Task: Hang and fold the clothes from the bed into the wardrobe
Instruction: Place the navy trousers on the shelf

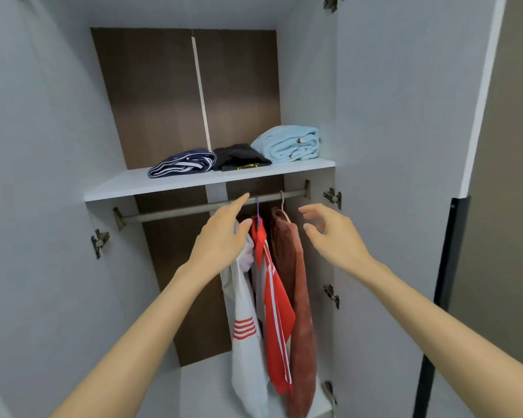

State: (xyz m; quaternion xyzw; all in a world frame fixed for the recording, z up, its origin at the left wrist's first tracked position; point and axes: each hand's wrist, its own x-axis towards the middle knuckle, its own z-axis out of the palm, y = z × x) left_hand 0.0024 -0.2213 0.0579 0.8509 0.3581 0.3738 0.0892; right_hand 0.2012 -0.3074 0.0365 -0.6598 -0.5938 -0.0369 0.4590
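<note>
From the head camera, the wardrobe stands open, its doors swung out to both sides. On the white shelf three folded things lie in a row: a navy striped garment, a black garment touching it, and a light blue towel at the right end. Below the shelf, three pieces hang from the metal rail, close together towards its right half: a white top with red stripes, a red jacket with white stripes on a purple hanger, and a rust-brown garment on a pale hanger.

The left hand is raised in front of the white top's shoulder, fingers stretched out straight, the forefinger tip up at the rail and the thumb beside the red collar. The right hand hovers just right of the brown garment, fingers spread and loosely bent, holding nothing.
</note>
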